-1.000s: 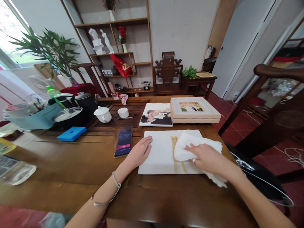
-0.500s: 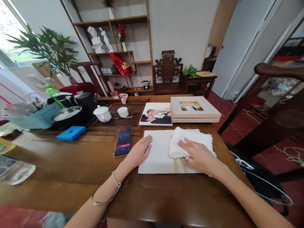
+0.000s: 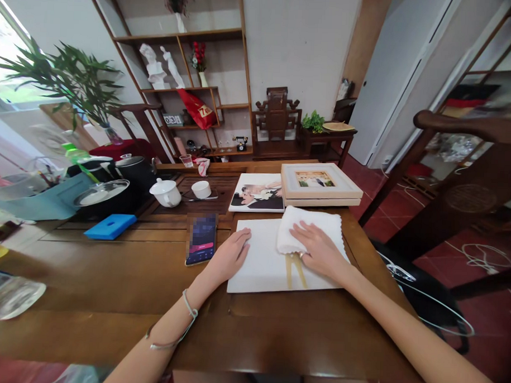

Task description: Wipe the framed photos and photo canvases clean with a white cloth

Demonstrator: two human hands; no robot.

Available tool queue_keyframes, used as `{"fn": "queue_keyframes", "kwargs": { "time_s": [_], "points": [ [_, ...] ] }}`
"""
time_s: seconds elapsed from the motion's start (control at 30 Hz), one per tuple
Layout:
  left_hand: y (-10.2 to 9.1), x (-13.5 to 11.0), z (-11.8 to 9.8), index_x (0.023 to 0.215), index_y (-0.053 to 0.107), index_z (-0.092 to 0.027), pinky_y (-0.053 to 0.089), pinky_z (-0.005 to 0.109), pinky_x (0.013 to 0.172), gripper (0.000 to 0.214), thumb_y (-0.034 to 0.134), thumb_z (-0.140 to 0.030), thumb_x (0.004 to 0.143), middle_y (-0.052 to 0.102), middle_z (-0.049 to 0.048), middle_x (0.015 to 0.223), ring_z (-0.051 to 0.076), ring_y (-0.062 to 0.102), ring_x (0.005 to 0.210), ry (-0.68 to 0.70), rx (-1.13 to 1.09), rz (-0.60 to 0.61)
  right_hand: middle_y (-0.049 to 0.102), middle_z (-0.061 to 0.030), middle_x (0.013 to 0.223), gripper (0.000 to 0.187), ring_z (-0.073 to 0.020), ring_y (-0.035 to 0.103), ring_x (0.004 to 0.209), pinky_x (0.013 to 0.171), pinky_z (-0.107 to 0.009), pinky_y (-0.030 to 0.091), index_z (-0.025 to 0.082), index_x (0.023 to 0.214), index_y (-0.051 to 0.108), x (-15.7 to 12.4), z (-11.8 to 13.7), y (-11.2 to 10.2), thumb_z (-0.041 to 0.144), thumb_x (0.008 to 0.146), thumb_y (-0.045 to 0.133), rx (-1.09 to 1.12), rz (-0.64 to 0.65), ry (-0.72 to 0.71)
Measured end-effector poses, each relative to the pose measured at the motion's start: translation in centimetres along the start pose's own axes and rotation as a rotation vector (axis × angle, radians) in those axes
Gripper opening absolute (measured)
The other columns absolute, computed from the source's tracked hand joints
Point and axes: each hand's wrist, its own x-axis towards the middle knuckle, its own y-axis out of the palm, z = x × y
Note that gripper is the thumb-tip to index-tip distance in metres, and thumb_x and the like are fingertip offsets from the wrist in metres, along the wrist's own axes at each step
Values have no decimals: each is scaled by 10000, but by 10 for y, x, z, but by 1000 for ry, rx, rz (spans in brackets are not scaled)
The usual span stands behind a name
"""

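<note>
A white board [image 3: 259,264] lies flat on the wooden table, with two yellowish strips [image 3: 297,272] on its lower middle. My left hand [image 3: 231,252] rests open on the board's left edge, fingers stretched out. On the upper right part of the board, my right hand [image 3: 320,251] holds a folded white cloth [image 3: 288,233] down against the surface, its fingers laid over the top. The cloth and this hand hide that corner. A phone [image 3: 202,239] with a lit screen lies left of my left hand.
Behind the board lie a photo panel [image 3: 257,194] and stacked frames [image 3: 323,185]. Farther left are a lidded white cup [image 3: 166,193], a small white bowl [image 3: 201,189], a blue block [image 3: 110,226] and a black pan [image 3: 102,200]. A wooden chair [image 3: 457,182] stands at right.
My right hand has slid the cloth up and away from me over the board, baring more of the yellowish strips. My left hand stays on the edge. The whole view has shifted slightly.
</note>
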Motion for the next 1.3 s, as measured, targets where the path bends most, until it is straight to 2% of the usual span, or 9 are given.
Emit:
{"fn": "queue_keyframes", "kwargs": {
  "time_s": [0.17, 0.33, 0.43, 0.5, 0.6, 0.83, 0.9, 1.13, 1.3],
  "points": [
    [-1, 0, -1, 1229, 558, -134, 434, 451, 1089, 328, 390, -234, 964, 581, 145, 1325, 254, 513, 1286, 5, 0, 4, 516, -51, 1417, 693, -213, 382, 1369, 1136, -478, 289, 212, 1360, 527, -6, -6, -12, 76, 683, 471, 178, 78, -284],
    [-1, 0, -2, 1236, 550, -111, 420, 444, 1103, 335, 389, -221, 963, 566, 156, 1336, 253, 498, 1299, -3, 13, 26, 424, -119, 1480, 655, -247, 313, 1404, 1158, -549, 160, 169, 1384, 491, -5, -35, -13, 122, 731, 500, -11, 12, 48],
    [0, 1, -2, 1232, 552, -110, 419, 448, 1102, 333, 387, -211, 961, 570, 156, 1330, 253, 501, 1296, 1, 12, 27, 434, -142, 1470, 631, -273, 319, 1400, 1142, -567, 187, 143, 1364, 514, -5, -43, -12, 119, 734, 486, -82, -26, 245],
    [0, 1, -2, 1228, 555, -106, 421, 453, 1100, 333, 388, -207, 958, 574, 160, 1324, 258, 501, 1295, 2, 2, 21, 477, -135, 1441, 623, -276, 347, 1386, 1134, -561, 212, 142, 1339, 544, -5, -38, -11, 103, 722, 466, -90, -40, 275],
    [1, 1, -2, 1225, 559, -117, 429, 469, 1090, 332, 392, -212, 954, 579, 158, 1320, 264, 503, 1293, 3, -13, 7, 492, -123, 1432, 671, -275, 353, 1382, 1139, -551, 210, 143, 1352, 534, -5, -14, -6, 91, 687, 455, -67, -15, 137],
    [1, 0, 1, 1241, 555, -117, 425, 455, 1101, 378, 394, -118, 899, 569, 164, 1333, 260, 499, 1298, 17, -39, 17, 406, -103, 1499, 806, -273, 230, 1433, 1158, -538, 169, 173, 1384, 497, -9, 36, 1, 86, 583, 494, 70, 136, -481],
    [1, 1, 2, 1244, 553, -127, 428, 460, 1098, 380, 397, -119, 898, 570, 159, 1333, 258, 503, 1294, 23, -38, 13, 423, -94, 1489, 801, -252, 246, 1430, 1158, -522, 189, 179, 1383, 496, -9, 34, -1, 74, 589, 486, 83, 141, -471],
    [1, 1, 0, 1233, 554, -125, 429, 453, 1095, 336, 385, -214, 956, 580, 150, 1321, 253, 502, 1296, 5, -4, 8, 440, -107, 1478, 713, -292, 233, 1429, 1133, -565, 234, 148, 1381, 491, 0, 12, 1, 31, 680, 422, -83, 6, -7],
    [2, 0, -1, 1222, 569, -140, 438, 458, 1087, 331, 384, -225, 960, 584, 143, 1319, 256, 522, 1275, 5, -12, -16, 504, -261, 1378, 614, -342, 333, 1380, 1141, -551, 233, 5, 1272, 554, -12, 45, 2, 111, 669, 503, -157, 49, -241]
  ]
}}
